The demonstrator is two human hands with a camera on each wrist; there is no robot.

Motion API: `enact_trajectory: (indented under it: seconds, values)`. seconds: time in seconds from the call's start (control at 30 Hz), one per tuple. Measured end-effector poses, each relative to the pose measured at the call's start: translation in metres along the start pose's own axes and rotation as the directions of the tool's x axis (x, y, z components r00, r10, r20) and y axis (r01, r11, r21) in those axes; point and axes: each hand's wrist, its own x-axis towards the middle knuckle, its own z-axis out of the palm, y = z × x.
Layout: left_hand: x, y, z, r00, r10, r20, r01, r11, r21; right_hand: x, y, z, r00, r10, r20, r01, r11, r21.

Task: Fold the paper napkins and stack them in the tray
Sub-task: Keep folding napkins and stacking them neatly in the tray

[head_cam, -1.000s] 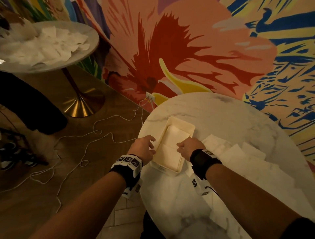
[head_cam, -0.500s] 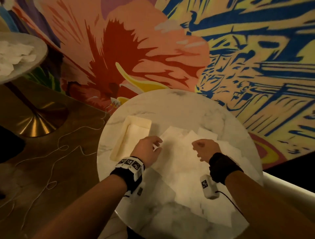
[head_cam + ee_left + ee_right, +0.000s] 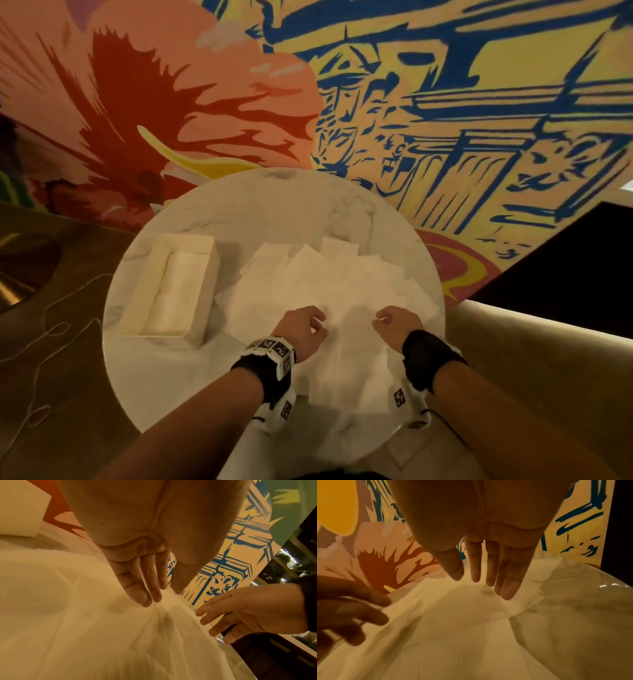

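A cream tray (image 3: pixel 143 298) stands on the left of the round marble table (image 3: pixel 274 202), with folded napkins (image 3: pixel 174 291) stacked inside. To its right, a loose pile of white napkins (image 3: pixel 325 274) spreads across the table. My left hand (image 3: pixel 313 325) is on the nearest napkin (image 3: pixel 346 353). In the left wrist view that hand (image 3: pixel 163 596) pinches the napkin (image 3: pixel 120 635) edge between fingers and thumb, and creases run out from the pinch. My right hand (image 3: pixel 383 320) hovers just above the same napkin (image 3: pixel 462 635), and the right wrist view shows the hand (image 3: pixel 479 582) with straight fingers holding nothing.
A painted mural wall (image 3: pixel 445 102) rises right behind the table. A wooden floor with a thin white cable (image 3: pixel 44 329) lies to the left. A pale curved bench edge (image 3: pixel 531 342) sits at the right. The table's near rim is close under my wrists.
Both hands left the tray and moved right, then nearer, onto the loose napkins. My left hand has taken a napkin edge. The head view swung right.
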Motion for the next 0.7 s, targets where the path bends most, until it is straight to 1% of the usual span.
enact_trajectory:
  seconds: [0.13, 0.27, 0.37, 0.43, 0.57, 0.63, 0.7]
  values:
    - [0.007, 0.014, 0.022, 0.999, -0.029, 0.032, 0.029, 0.999, 0.018, -0.002, 0.008, 0.012, 0.998, -0.036, 0.045, 0.035, 0.999, 0.011]
    - [0.012, 0.020, 0.038, 0.993, -0.111, 0.031, 0.111, 0.994, 0.003, -0.001, 0.014, 0.017, 0.997, -0.076, 0.025, 0.075, 0.997, 0.033]
    - [0.014, 0.022, 0.045, 0.992, -0.122, 0.030, 0.123, 0.992, -0.011, -0.001, 0.019, 0.015, 0.994, -0.101, 0.032, 0.098, 0.992, 0.076]
    - [0.015, 0.025, 0.048, 0.993, -0.119, 0.002, 0.119, 0.991, -0.056, 0.001, 0.023, 0.014, 0.994, -0.104, 0.034, 0.098, 0.985, 0.141]
    - [0.017, 0.033, 0.040, 0.989, -0.107, -0.098, 0.093, 0.986, -0.139, 0.002, 0.027, 0.007, 0.992, -0.125, -0.002, 0.122, 0.962, 0.246]
    - [0.017, 0.038, 0.030, 0.986, -0.086, -0.145, 0.060, 0.982, -0.177, 0.003, 0.026, 0.003, 0.993, -0.120, 0.004, 0.111, 0.930, 0.350]
    - [0.018, 0.042, 0.018, 0.978, -0.074, -0.195, 0.030, 0.976, -0.216, 0.004, 0.023, 0.000, 0.990, -0.133, 0.040, 0.102, 0.892, 0.441]
